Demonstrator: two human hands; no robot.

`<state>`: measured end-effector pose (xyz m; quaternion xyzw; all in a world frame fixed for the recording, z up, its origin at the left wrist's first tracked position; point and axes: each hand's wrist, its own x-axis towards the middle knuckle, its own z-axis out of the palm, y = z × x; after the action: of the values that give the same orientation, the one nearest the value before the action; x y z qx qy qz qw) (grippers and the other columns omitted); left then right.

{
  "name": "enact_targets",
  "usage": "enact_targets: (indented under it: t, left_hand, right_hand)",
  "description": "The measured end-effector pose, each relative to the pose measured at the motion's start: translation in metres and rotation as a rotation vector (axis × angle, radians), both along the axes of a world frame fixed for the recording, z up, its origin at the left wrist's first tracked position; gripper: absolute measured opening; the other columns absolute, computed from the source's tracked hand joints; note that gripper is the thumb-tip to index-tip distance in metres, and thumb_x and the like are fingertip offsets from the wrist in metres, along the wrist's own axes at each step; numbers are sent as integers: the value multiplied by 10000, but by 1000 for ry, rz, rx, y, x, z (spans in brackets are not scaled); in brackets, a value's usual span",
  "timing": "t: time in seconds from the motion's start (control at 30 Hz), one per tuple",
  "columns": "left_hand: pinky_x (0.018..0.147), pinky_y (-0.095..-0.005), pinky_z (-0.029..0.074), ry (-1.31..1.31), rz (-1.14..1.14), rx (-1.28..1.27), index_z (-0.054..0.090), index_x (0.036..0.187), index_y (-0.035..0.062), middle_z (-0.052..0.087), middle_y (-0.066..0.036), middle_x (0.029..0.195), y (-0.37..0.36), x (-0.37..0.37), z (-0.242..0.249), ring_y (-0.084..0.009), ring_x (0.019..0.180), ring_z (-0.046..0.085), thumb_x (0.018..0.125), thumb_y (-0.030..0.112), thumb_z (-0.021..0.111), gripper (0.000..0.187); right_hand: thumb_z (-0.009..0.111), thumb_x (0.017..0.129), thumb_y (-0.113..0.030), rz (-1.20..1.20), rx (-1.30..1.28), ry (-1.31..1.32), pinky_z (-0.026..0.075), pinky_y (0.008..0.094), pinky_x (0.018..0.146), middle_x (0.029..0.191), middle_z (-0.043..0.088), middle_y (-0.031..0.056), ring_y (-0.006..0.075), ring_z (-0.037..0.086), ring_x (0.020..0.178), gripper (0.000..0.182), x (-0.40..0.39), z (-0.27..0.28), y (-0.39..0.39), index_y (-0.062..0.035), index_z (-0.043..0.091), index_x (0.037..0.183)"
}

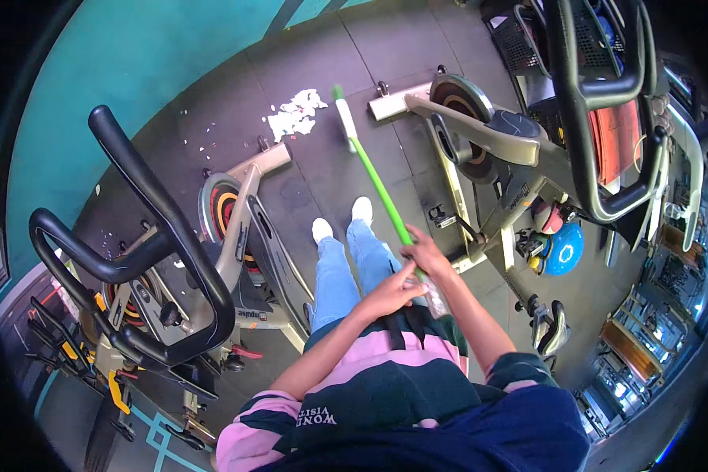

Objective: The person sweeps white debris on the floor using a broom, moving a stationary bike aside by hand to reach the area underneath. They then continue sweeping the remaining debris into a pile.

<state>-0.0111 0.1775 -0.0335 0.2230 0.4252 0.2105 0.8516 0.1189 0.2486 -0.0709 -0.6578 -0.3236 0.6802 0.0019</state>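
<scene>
A broom with a green handle [379,185] and a white head with green bristles stretches forward from my body, its head over the dark floor. My right hand [426,252] is wrapped round the upper handle. Closer to my waist, my left hand [392,292] is closed at the handle's top end, fingers partly hidden. A whitish, crinkled piece [435,300] shows at that end, just beyond my left fingers. Left of the broom head lies a pile of torn white scraps [295,116], apart from the bristles.
Exercise bikes stand on both sides: one frame [244,200] at left, another [480,141] at right. Smaller scraps [202,147] are scattered by the teal wall [149,63]. A blue ball [564,249] and black crates [519,43] are at right.
</scene>
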Motion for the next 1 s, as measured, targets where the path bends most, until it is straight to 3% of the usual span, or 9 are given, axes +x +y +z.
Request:
enact_targets:
  t: [0.13, 0.2, 0.27, 0.4, 0.5, 0.6, 0.67, 0.87, 1.0]
  left_hand:
    - [647, -263, 464, -117, -289, 157, 275, 1289, -42, 553, -105, 1030, 20, 16, 31, -168, 933, 539, 841, 349, 547, 654]
    - [636, -268, 468, -88, -288, 237, 275, 1290, -15, 558, -99, 1031, 17, 37, 24, -157, 934, 540, 835, 376, 536, 654]
    - [626, -284, 479, -53, -381, 67, 270, 1295, 28, 539, -104, 1092, 28, 50, 20, -164, 970, 534, 824, 376, 535, 643]
    - [564, -319, 502, -6, -86, -229, 288, 1280, 113, 556, -63, 949, 43, 58, -9, -172, 836, 569, 800, 397, 507, 600]
    - [483, -305, 490, -208, 102, -312, 423, 1040, 108, 544, -23, 764, 64, 38, -38, -125, 584, 556, 779, 321, 470, 340]
    - [509, -287, 476, -190, 339, -298, 426, 1048, 127, 533, -29, 771, 52, 25, -67, -128, 653, 560, 818, 265, 463, 270]
    - [527, -280, 474, -146, 371, -354, 420, 1074, 130, 531, -32, 794, 39, 12, -56, -126, 671, 558, 822, 248, 470, 283]
    - [582, -269, 459, 57, 468, -316, 329, 1228, 134, 533, -38, 859, 3, 4, -14, -108, 742, 544, 824, 146, 494, 436]
    - [517, -253, 422, 75, 555, -69, 255, 1279, 94, 522, -33, 825, -18, 20, -1, -95, 667, 527, 817, 55, 498, 523]
  right_hand:
    - [589, 699, -18, 9, 30, -119, 442, 279, 557, 766, 591, 115, 158, 543, 626, 610, 54, 21, -23, -8, 377, 1271]
    - [589, 694, -14, 5, 23, -175, 443, 283, 549, 758, 596, 119, 162, 548, 619, 604, 73, 11, -25, 5, 386, 1262]
    - [601, 682, -23, -29, -8, -252, 451, 307, 558, 742, 603, 147, 189, 567, 625, 572, 85, -8, -24, 39, 417, 1220]
    - [550, 672, -109, 304, 106, -563, 479, 373, 664, 780, 607, 248, 314, 617, 774, 300, 61, -46, 19, 71, 583, 910]
    - [485, 704, -157, 303, 214, -633, 479, 407, 735, 842, 594, 280, 385, 582, 877, 265, 25, -64, 40, 54, 584, 832]
    - [444, 741, -162, 465, 214, -612, 482, 424, 750, 873, 599, 261, 365, 593, 865, 326, -2, -97, 46, 84, 499, 947]
    - [440, 744, -150, 511, 213, -565, 477, 429, 750, 871, 591, 275, 372, 589, 861, 324, -26, -74, 46, 82, 484, 966]
    - [531, 683, -125, 423, 165, -311, 431, 396, 820, 1003, 565, 255, 366, 548, 959, 505, -57, -36, 16, -52, 475, 1179]
    - [523, 695, -134, 340, 189, -270, 417, 425, 839, 1014, 556, 255, 385, 534, 972, 546, -45, -18, -3, -66, 417, 1226]
